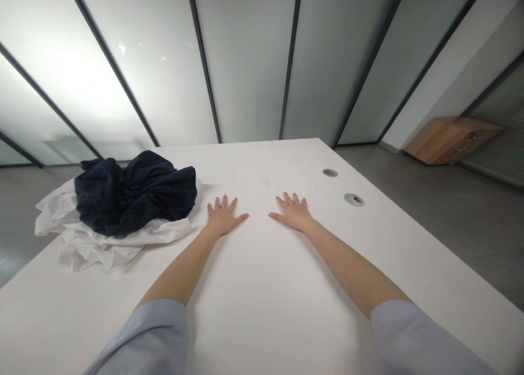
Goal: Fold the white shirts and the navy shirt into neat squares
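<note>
My left hand (222, 216) lies flat on the white table (270, 287), fingers spread, with nothing in it. To its right, a short gap away, my right hand (293, 212) rests palm down in the same way, also holding nothing. Left of my left hand is a crumpled dark navy cloth (135, 195), heaped on top of a crumpled white cloth (98, 246). The folds hide what kind of cloth items these are. Neither hand touches the pile.
Two round cable grommets, a farther one (329, 172) and a nearer one (353, 200), sit in the tabletop at the right. Frosted glass panels (245, 58) with dark frames stand behind the table. A wooden cabinet (446, 140) is on the grey floor at the far right.
</note>
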Demonstrator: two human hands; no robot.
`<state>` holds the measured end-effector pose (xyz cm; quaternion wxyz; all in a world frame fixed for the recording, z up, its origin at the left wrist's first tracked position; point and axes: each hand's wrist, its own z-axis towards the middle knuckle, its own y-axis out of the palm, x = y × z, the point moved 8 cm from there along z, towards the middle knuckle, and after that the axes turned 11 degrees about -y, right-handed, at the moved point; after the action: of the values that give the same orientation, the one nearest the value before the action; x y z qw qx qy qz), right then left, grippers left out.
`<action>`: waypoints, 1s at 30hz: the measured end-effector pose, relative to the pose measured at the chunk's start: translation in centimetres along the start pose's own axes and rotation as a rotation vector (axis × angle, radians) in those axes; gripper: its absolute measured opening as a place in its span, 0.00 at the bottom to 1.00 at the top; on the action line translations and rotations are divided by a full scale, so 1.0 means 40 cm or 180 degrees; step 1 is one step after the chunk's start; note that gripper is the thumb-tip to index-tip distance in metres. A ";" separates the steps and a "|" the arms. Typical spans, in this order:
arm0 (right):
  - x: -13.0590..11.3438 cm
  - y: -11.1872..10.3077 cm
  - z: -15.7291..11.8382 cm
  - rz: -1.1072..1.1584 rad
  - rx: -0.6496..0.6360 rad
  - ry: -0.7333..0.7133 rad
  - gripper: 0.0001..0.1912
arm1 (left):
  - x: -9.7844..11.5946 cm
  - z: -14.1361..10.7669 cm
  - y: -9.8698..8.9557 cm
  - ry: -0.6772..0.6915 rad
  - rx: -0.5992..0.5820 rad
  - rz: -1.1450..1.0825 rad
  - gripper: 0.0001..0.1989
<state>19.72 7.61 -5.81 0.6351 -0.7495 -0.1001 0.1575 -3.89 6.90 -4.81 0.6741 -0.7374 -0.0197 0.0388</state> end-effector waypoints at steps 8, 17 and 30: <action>-0.002 -0.004 0.000 0.0032 0.0048 -0.0012 0.48 | 0.003 -0.004 -0.005 -0.0007 -0.0009 0.0005 0.46; -0.003 -0.005 -0.001 0.0008 0.0016 -0.0001 0.48 | 0.002 -0.005 -0.006 -0.0012 -0.0028 0.0002 0.47; -0.004 -0.005 -0.003 0.0015 0.0013 -0.0004 0.49 | -0.004 0.005 0.006 -0.0017 0.0030 -0.0006 0.47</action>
<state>19.63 7.50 -5.59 0.6362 -0.7484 -0.0985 0.1596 -4.07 7.05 -5.06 0.6775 -0.7341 -0.0220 0.0403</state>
